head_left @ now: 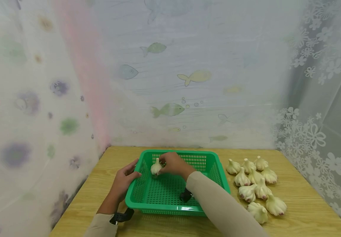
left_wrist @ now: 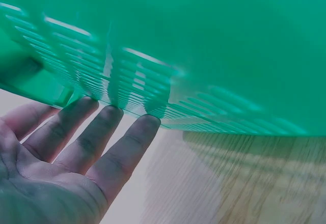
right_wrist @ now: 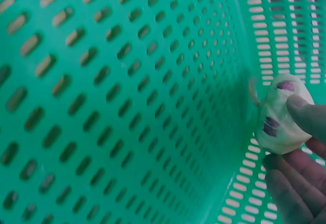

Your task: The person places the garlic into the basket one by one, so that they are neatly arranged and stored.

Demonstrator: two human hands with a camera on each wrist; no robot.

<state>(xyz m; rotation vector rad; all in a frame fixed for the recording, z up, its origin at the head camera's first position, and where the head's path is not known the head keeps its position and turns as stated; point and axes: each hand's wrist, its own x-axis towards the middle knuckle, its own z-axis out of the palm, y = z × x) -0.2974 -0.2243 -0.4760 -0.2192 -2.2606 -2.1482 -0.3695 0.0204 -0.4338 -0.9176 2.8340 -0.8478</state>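
A green plastic basket (head_left: 170, 208) with slotted walls stands on the wooden table. In its far left corner my right hand (head_left: 173, 164) pinches a garlic bulb (head_left: 156, 168), stem up. The right wrist view shows the bulb (right_wrist: 282, 119) from its root side, between thumb and fingers, close to the basket wall (right_wrist: 153, 96). My left hand (head_left: 123, 181) holds the basket's left side, with the thumb over the rim. Seen from the left wrist, the hand's fingers (left_wrist: 125, 155) are nearly straight, their tips against the outer wall (left_wrist: 229, 56).
Several garlic bulbs (head_left: 254, 177) lie in a cluster to the right of the basket. Light printed curtains (head_left: 188, 125) hang behind the table and at both sides. The table (head_left: 99, 171) shows wood grain.
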